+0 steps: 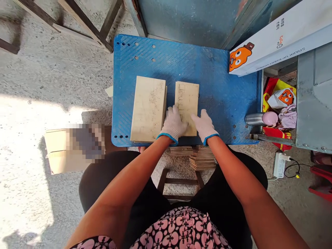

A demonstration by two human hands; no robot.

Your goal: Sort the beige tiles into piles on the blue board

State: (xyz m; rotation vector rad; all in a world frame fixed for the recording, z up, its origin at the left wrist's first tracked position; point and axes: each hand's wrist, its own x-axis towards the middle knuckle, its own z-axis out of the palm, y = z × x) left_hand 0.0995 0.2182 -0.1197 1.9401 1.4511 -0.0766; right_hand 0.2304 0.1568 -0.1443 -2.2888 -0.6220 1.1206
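My left hand, in a white glove with a blue cuff, rests at the left edge of a narrow pale wooden board, its thumb over the face. On the opposite side is my gloved right hand, thumb reaching over the board's right edge and fingers stretched out beside it. Both hands look open, with fingers apart. Just left of my left hand lies a stack of larger pale boards, slightly uneven at its right side. Dark specks mark the faces of the boards. Whether anything lies under the narrow board is hard to see.
The boards lie on a blue plastic tabletop. Stacked thin boards sit below its front edge. A white box leans over the back right, a steel flask lies at the right, and a power strip is below.
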